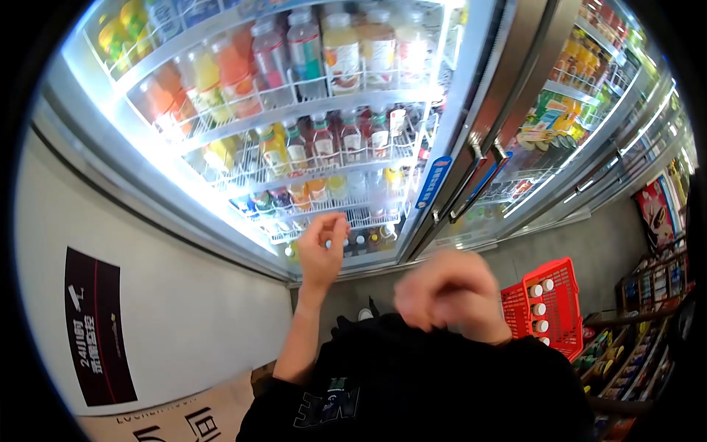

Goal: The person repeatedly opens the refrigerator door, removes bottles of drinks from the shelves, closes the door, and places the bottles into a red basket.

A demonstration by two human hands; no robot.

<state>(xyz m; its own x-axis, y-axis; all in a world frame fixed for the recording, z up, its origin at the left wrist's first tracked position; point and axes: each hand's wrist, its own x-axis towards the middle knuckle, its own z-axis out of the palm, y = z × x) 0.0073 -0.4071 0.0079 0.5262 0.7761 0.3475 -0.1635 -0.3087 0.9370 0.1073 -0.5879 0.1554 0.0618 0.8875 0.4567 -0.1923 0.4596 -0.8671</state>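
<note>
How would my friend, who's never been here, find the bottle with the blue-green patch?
Find the big, brightly lit fridge on the left. On the second shelf from the top of the picture, look near the middle. It's the clear-topped bottle with a blue-green patch low down; the similar bottle just left of it has pink there instead.
</note>
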